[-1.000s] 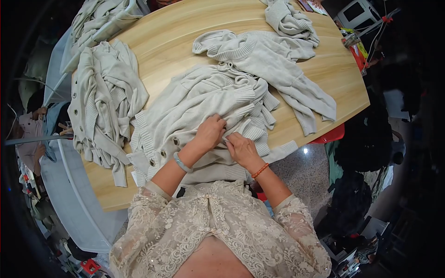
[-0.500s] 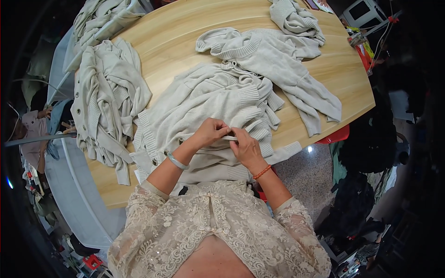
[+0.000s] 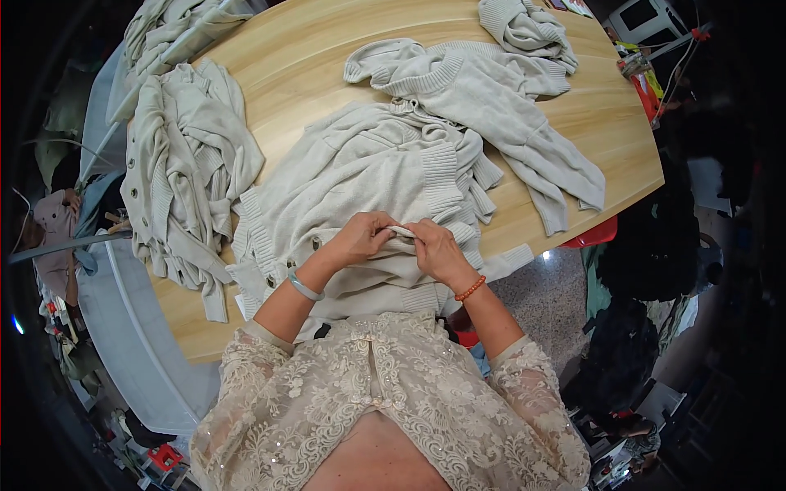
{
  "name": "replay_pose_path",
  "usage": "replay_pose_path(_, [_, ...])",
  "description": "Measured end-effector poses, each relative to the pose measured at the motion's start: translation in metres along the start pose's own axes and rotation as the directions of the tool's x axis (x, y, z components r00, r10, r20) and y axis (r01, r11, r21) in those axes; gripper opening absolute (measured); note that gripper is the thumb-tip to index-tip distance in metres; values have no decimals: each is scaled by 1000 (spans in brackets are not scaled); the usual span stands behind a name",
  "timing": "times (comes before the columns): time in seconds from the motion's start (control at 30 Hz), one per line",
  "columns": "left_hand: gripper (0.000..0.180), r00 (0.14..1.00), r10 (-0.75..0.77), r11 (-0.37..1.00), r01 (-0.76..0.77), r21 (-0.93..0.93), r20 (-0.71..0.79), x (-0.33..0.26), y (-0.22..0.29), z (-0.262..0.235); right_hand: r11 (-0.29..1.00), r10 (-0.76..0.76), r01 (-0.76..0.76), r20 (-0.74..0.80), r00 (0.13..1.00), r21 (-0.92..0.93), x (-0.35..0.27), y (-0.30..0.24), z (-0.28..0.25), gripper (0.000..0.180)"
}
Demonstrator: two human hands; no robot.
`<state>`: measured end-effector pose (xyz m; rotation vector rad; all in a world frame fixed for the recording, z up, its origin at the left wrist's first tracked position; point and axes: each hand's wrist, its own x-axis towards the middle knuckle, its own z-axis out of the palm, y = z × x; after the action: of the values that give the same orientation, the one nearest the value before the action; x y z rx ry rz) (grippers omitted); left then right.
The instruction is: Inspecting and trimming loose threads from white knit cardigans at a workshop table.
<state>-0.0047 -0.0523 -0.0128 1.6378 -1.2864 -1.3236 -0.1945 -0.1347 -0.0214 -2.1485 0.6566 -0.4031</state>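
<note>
A cream knitted cardigan [image 3: 352,176] with dark buttons and ribbed edges lies bunched on the wooden table in front of me. My left hand [image 3: 362,237] pinches a fold of its edge, fingers closed. Close beside it, my right hand [image 3: 438,252] grips the same edge with thumb and fingers. A short strip of the knit shows raised between the two hands. Two of the cardigan's buttons show just left of my left hand. What lies under my fingertips is hidden.
Another cream cardigan [image 3: 184,164] lies at the table's left. A cream sweater [image 3: 491,98] spreads at the right, with a bundled knit [image 3: 532,33] behind it. A red stool [image 3: 591,236] stands past the right table edge [image 3: 630,204]. At far left is another person [image 3: 56,237].
My hands have moved slightly apart, and more of the cardigan's edge shows between them. My right hand has shifted a little to the right.
</note>
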Motion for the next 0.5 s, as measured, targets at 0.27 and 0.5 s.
replay_pose_path(0.27, [14,998,52,999,-53,-6,-17,-2,-10,1,985,17,-22,30,999,171,-2,-5,2,22])
replay_pose_path(0.5, [25,997,-31,952,52,302,-74,-2,-13,-10,976,216,-210,111,970,-59,-21,-12,-23,17])
